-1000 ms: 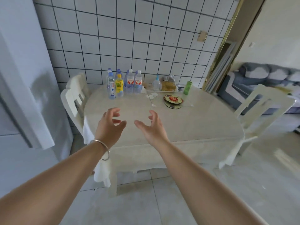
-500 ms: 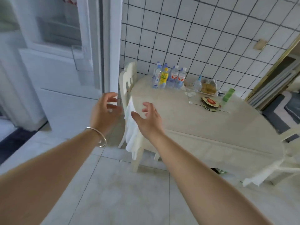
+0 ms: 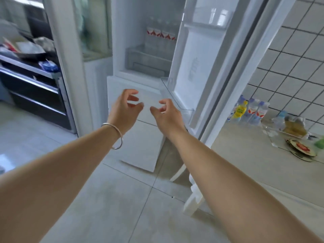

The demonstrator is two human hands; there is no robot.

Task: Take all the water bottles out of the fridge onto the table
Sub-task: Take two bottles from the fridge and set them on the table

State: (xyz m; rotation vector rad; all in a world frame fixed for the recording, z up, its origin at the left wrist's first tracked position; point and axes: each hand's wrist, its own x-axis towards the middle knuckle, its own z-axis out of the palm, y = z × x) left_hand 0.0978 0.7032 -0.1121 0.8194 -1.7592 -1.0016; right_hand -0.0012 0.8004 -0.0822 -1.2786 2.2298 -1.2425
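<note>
Inside the open fridge, red-labelled water bottles lined up, blurry. Both hands, left hand and right hand, empty, fingers loosely curled, apart, well short of the shelf.

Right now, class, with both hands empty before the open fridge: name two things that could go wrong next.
1. The water bottles stand packed in a row on the shelf; pulling one might topple its neighbours.
2. The fridge door hangs open between fridge and table; a bottle carried across could knock it.
</note>
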